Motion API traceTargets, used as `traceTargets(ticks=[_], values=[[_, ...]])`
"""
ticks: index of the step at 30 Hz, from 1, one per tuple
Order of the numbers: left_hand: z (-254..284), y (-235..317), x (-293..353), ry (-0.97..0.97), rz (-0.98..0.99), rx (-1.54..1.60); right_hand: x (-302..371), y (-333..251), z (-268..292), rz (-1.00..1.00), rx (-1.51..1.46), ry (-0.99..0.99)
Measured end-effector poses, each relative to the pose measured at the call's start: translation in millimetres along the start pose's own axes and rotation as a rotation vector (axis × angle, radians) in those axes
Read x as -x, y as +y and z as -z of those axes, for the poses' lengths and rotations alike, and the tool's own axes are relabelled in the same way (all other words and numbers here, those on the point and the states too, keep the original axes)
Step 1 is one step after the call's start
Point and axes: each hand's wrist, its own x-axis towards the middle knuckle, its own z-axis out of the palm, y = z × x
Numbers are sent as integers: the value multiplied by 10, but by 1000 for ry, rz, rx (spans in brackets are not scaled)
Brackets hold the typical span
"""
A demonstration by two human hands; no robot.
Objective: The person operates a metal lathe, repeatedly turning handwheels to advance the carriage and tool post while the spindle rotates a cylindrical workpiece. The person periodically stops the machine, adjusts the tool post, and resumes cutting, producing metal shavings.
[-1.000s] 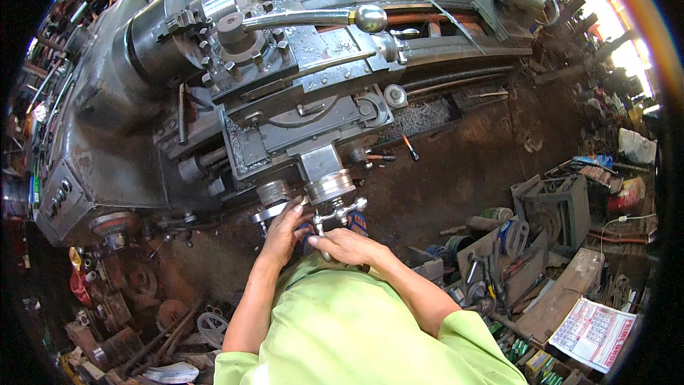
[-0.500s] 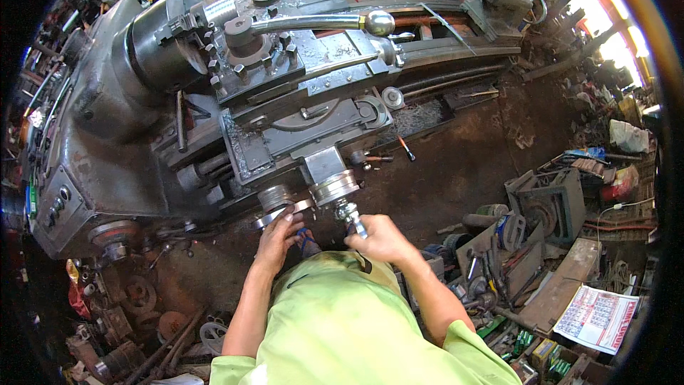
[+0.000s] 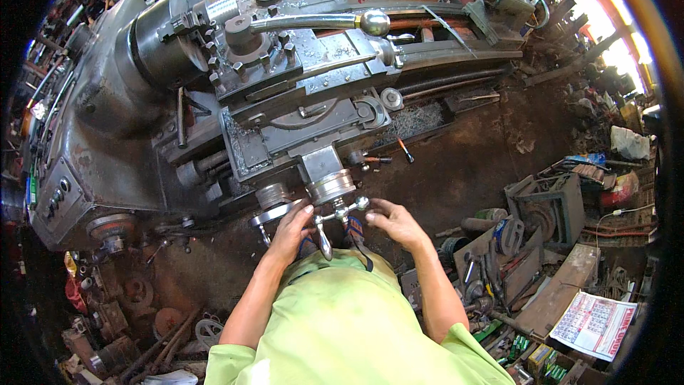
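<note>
A large metal lathe stands before me. Its ball-ended crank handle [image 3: 341, 211] sits below a ringed dial [image 3: 331, 185], with a tapered grip [image 3: 323, 240] pointing down toward my shirt. Between that crank and the handwheel [image 3: 273, 214] is my left hand [image 3: 288, 234], fingers stretched upward over the wheel's right end; some fingertips are hidden. My right hand [image 3: 397, 225] is beside the crank's right ball, thumb and fingers apart and not wrapped around it. Above, the chuck [image 3: 165, 41] holds a bright ridged workpiece [image 3: 222, 7] by the tool post [image 3: 243, 41] with its long ball-tipped lever [image 3: 306, 24].
The tailstock [image 3: 499, 1] is at the far right of the bed. Metal shavings [image 3: 415, 120] lie in the tray. Scrap parts, a wooden board [image 3: 570, 278] and a printed sheet [image 3: 595, 324] crowd the right; more scrap and a spoked wheel [image 3: 209, 333] lie at lower left.
The crank has turned, its tapered grip now on the left side. My right hand has let go of it and moved slightly right and up; my left hand has shifted right toward the crank.
</note>
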Motion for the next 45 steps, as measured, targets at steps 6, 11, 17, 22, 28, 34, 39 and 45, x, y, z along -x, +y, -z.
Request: traceTargets(ticks=[6, 11, 17, 22, 28, 34, 39, 45], values=[[-200, 12, -124, -51, -31, 73, -103, -392, 39, 76, -55, -16], [-292, -37, -189, -6, -33, 146, -445, -376, -171, 155, -84, -138], [-377, -69, -281, -55, -90, 306, -687, -186, -238, 24, -274, -255], [-550, -8, -250, 38, -182, 263, -716, -65, -222, 23, -514, -392], [-606, 63, -224, 116, -181, 121, -774, 28, -241, -26, -626, -484], [-594, 45, -224, 142, -118, 147, -807, 61, -241, -22, -655, -510], [-605, 50, -221, 155, -98, 186, -808, 62, -248, -11, -667, -521], [-616, 63, -222, 132, -117, 189, -810, 62, -248, -2, -677, -527]])
